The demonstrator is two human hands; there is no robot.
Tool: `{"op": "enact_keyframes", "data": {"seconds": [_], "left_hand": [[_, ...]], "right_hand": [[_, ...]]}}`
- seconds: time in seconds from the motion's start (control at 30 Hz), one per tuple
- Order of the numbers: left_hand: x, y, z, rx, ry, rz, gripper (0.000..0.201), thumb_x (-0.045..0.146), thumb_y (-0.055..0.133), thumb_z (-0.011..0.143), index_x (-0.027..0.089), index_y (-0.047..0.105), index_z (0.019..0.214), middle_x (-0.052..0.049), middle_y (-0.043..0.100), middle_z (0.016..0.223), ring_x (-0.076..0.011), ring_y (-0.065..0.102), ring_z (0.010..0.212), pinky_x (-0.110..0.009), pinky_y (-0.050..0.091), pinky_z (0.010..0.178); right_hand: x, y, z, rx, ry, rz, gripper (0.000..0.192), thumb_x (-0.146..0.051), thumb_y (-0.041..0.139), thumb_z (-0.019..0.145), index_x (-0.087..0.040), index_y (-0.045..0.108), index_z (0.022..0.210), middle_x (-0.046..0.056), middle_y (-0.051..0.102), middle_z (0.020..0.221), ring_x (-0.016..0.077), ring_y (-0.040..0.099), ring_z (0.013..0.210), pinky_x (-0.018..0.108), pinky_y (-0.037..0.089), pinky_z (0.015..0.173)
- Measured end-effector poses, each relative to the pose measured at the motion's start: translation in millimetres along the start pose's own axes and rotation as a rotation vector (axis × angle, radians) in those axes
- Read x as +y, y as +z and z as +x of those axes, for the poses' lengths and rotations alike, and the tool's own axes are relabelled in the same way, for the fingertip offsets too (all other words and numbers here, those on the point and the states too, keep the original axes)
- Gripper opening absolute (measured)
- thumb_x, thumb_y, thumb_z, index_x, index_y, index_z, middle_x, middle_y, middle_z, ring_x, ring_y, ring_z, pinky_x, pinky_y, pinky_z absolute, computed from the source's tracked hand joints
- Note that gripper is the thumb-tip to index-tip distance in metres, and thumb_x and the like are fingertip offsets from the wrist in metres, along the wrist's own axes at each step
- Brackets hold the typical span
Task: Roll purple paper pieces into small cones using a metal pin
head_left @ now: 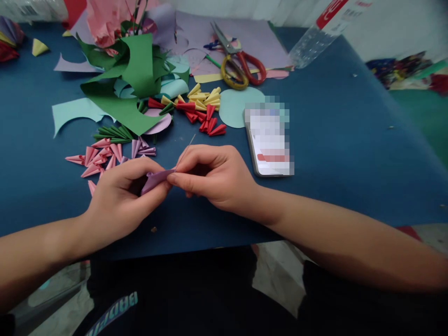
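- Head view: left hand (122,198) pinches a folded purple paper piece (156,179) between thumb and fingers, just above the blue table (350,154).
- Right hand (213,175) grips the same piece at its right end, fingertips closed; a thin wire (187,147) rises from them.
- Pink folded cones (98,156) lie just beyond the left hand.
- Phone (269,140) beside the right hand; scissors (238,63) farther back.
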State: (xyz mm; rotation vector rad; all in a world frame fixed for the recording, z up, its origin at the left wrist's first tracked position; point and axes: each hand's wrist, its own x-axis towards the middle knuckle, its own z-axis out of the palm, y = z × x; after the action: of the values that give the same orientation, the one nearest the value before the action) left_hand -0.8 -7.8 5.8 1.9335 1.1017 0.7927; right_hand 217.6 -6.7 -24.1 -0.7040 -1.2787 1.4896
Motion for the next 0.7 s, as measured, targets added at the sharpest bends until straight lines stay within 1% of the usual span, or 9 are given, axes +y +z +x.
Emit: {"op": "enact_keyframes", "data": {"seconds": [0.13, 0.33, 0.4, 0.57, 0.63, 0.7], "left_hand": [[0.8, 0.4, -0.1, -0.001, -0.021, -0.021, 0.013, 0.027, 0.07, 0.097, 0.022, 0.077, 0.087, 0.002, 0.075, 0.078, -0.0144, 0.064, 0.069, -0.027, 0.048, 0.063], [0.3, -0.5, -0.2, -0.001, -0.041, 0.012, 0.013, 0.03, 0.073, 0.098, 0.023, 0.076, 0.087, 0.0, 0.074, 0.08, -0.017, 0.064, 0.071, -0.029, 0.046, 0.061], [-0.3, -1.0, 0.2, -0.007, -0.037, -0.004, 0.014, 0.029, 0.072, 0.099, 0.024, 0.075, 0.087, 0.0, 0.074, 0.081, -0.0178, 0.064, 0.073, -0.03, 0.047, 0.063], [-0.7, -1.6, 1.0, 0.0, -0.068, -0.08, 0.014, 0.028, 0.075, 0.098, 0.023, 0.077, 0.085, -0.001, 0.073, 0.082, -0.018, 0.063, 0.075, -0.031, 0.046, 0.065], [0.2, -1.5, 1.0, -0.009, -0.073, -0.084, 0.013, 0.028, 0.076, 0.098, 0.023, 0.078, 0.086, -0.002, 0.075, 0.084, -0.0187, 0.065, 0.077, -0.032, 0.047, 0.066], [1.4, -1.3, 0.9, -0.015, -0.073, -0.079, 0.014, 0.028, 0.075, 0.097, 0.023, 0.077, 0.085, -0.002, 0.075, 0.085, -0.0191, 0.066, 0.078, -0.032, 0.048, 0.067]], "right_hand": [[-0.5, 1.6, -0.6, 0.023, 0.002, -0.032, 0.031, -0.03, 0.108, 0.078, -0.014, 0.081, 0.079, -0.001, 0.073, 0.075, 0.008, 0.066, 0.056, 0.02, 0.052, 0.051], [-0.3, 2.5, -1.1, 0.047, 0.039, -0.039, 0.037, -0.036, 0.108, 0.078, -0.015, 0.077, 0.078, -0.001, 0.073, 0.074, 0.0084, 0.063, 0.056, 0.021, 0.05, 0.051], [1.2, 2.0, -0.9, 0.045, 0.015, -0.056, 0.035, -0.037, 0.107, 0.079, -0.016, 0.079, 0.079, -0.001, 0.073, 0.076, 0.0087, 0.063, 0.059, 0.022, 0.051, 0.054], [3.9, 0.5, -1.1, 0.026, -0.097, -0.136, 0.025, -0.033, 0.103, 0.086, -0.017, 0.086, 0.092, 0.002, 0.076, 0.094, 0.0103, 0.069, 0.073, 0.023, 0.055, 0.063], [2.9, 0.7, -1.7, 0.005, -0.117, -0.135, 0.02, -0.03, 0.1, 0.089, -0.017, 0.086, 0.093, 0.002, 0.076, 0.095, 0.01, 0.07, 0.074, 0.022, 0.055, 0.063], [1.2, 1.1, -2.0, -0.006, -0.111, -0.117, 0.019, -0.029, 0.1, 0.089, -0.016, 0.085, 0.091, 0.002, 0.075, 0.092, 0.0094, 0.07, 0.07, 0.022, 0.055, 0.06]]}}
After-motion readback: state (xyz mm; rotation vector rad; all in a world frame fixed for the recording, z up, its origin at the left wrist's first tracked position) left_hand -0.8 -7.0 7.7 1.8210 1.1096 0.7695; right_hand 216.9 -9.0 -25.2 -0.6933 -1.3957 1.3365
